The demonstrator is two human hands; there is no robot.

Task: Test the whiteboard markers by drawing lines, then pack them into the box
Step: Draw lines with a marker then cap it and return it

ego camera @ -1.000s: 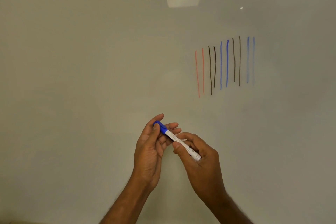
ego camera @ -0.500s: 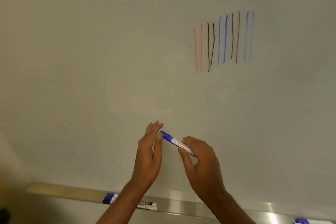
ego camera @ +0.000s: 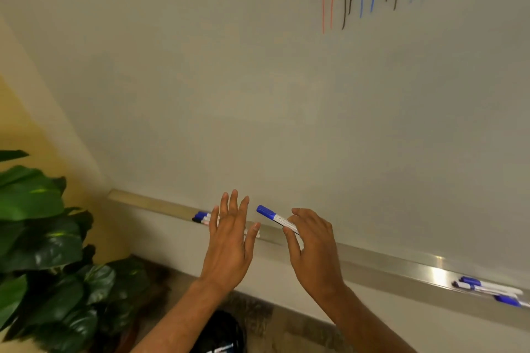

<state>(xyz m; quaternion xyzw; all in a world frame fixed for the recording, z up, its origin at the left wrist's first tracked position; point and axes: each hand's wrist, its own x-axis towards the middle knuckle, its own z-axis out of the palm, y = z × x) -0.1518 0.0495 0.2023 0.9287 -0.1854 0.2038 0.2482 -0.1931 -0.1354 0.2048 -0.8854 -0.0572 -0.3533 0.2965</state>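
Tray [ego camera: 372, 258] lies bare between left markers [ego camera: 201, 216] and right markers [ego camera: 487, 289]; plant [ego camera: 43, 223] crowds the left.

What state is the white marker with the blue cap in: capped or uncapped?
Capped. The blue cap sits on the end of the white marker, hiding the tip; the right hand pinches the barrel.

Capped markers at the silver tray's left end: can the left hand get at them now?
Probably yes: the open, empty left hand hangs right in front of the capped markers on the silver metal tray, nothing visibly between.
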